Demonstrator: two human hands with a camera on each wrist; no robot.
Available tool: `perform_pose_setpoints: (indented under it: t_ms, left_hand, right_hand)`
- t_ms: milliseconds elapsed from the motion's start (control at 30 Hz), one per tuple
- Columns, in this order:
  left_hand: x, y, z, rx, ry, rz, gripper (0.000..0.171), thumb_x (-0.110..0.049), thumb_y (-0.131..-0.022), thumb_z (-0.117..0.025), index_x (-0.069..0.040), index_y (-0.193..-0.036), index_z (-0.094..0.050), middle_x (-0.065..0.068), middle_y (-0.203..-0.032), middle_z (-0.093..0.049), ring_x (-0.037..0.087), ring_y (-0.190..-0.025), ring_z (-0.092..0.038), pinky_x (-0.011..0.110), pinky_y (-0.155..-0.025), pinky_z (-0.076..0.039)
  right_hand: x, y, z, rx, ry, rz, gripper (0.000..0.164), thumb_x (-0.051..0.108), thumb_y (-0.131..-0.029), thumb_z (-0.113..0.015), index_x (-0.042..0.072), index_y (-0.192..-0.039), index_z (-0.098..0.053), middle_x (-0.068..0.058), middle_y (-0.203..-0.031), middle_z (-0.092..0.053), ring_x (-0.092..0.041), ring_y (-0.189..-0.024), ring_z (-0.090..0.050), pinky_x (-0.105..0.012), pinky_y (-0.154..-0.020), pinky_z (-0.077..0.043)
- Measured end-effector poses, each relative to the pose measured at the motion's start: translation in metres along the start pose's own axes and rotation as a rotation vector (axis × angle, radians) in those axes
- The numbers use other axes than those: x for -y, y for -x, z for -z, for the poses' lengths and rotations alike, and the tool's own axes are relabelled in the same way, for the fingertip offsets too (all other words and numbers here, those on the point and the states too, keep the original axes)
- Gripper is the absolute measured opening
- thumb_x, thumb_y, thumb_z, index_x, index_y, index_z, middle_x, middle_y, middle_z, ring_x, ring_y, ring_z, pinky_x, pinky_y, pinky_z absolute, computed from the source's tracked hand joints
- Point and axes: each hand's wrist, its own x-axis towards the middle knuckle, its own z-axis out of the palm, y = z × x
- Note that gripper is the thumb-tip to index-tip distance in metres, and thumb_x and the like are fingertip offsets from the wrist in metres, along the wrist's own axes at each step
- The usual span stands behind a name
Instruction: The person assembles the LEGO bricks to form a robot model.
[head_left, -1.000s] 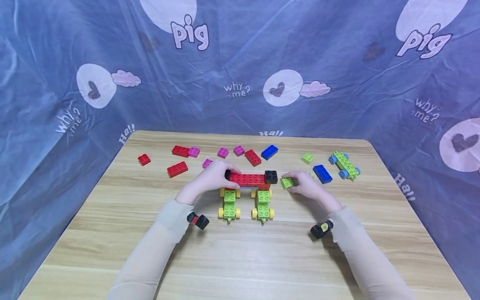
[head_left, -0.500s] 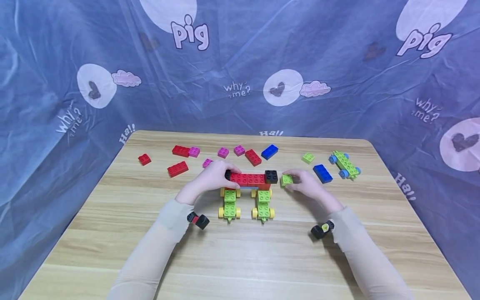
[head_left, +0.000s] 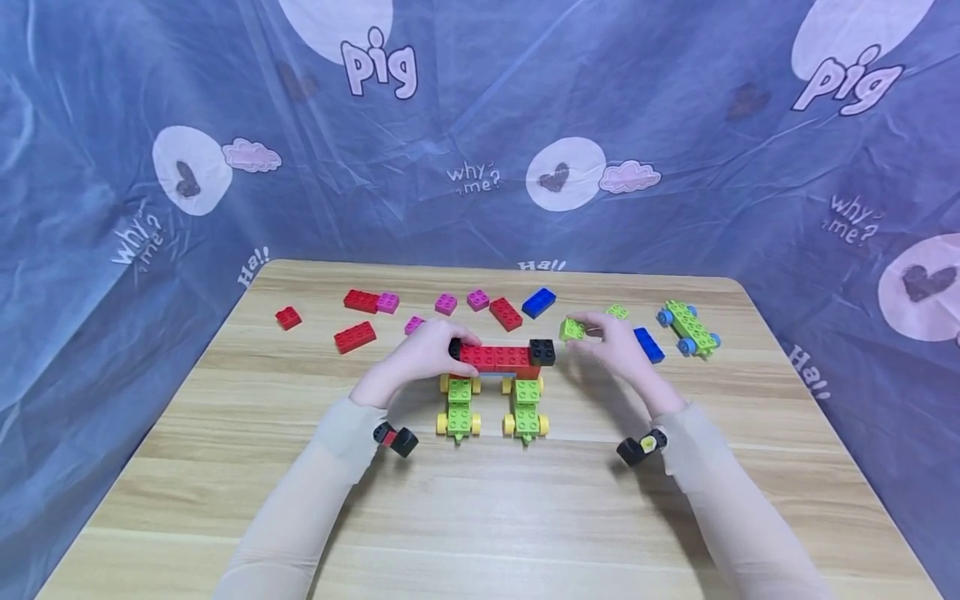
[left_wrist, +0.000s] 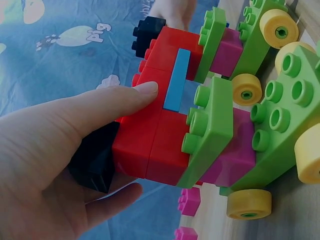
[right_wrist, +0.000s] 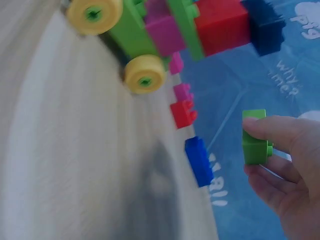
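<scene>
Head view: a wheeled brick build [head_left: 498, 359] is gripped by the left hand [head_left: 429, 356], a green piece [head_left: 572, 330] pinched nearby by the right hand [head_left: 618, 346]. Left wrist: the build's end is clasped. Right wrist: the piece is held apart; building seems underway, alignment likely called for.

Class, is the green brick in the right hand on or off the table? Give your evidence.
Off: the right hand pinches the green brick above the table; the right wrist view shows a shadow lying apart on the wood.
</scene>
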Motion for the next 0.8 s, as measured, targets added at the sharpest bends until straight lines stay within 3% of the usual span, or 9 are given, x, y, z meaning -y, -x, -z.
perform_pose_setpoints:
  t_ms: [167,300,500,800]
  left_hand:
    - [0.000,0.000,0.000,0.002,-0.002,0.002,0.042,-0.027,-0.077,-0.081,-0.008,-0.112,-0.071,0.005,-0.111,-0.072,0.021,-0.106,-0.064,0.035,-0.093,-0.050]
    - [0.000,0.001,0.000,0.003,-0.001,0.010,0.041,-0.027,-0.077,-0.081,-0.008,-0.112,-0.071,0.005,-0.111,-0.071,0.021,-0.106,-0.064,0.035,-0.094,-0.050]
    - [0.000,0.001,0.001,0.007,-0.001,0.022,0.042,-0.027,-0.077,-0.081,-0.008,-0.113,-0.071,0.005,-0.111,-0.071,0.021,-0.106,-0.064,0.035,-0.094,-0.050]
    - [-0.001,0.001,0.001,0.001,-0.010,0.002,0.042,-0.028,-0.076,-0.082,-0.008,-0.112,-0.072,0.004,-0.108,-0.072,0.019,-0.100,-0.065,0.034,-0.089,-0.051]
  right_hand:
    - [0.014,-0.009,0.004,0.003,0.020,-0.041,0.054,0.027,-0.088,-0.071,0.003,-0.133,-0.055,-0.019,-0.132,-0.058,-0.039,-0.116,-0.057,-0.052,-0.097,-0.048]
    - [0.029,-0.015,0.003,0.010,-0.005,-0.033,0.054,0.031,-0.087,-0.071,0.006,-0.134,-0.056,-0.017,-0.132,-0.058,-0.037,-0.116,-0.057,-0.050,-0.096,-0.049]
    - [0.059,-0.021,-0.001,0.014,-0.032,0.046,0.052,0.025,-0.085,-0.074,0.005,-0.131,-0.058,-0.017,-0.132,-0.059,-0.036,-0.113,-0.061,-0.050,-0.096,-0.049]
    - [0.095,-0.025,-0.021,0.084,-0.014,0.167,0.047,0.019,-0.081,-0.077,0.002,-0.122,-0.063,-0.015,-0.119,-0.066,-0.031,-0.102,-0.066,-0.045,-0.092,-0.052]
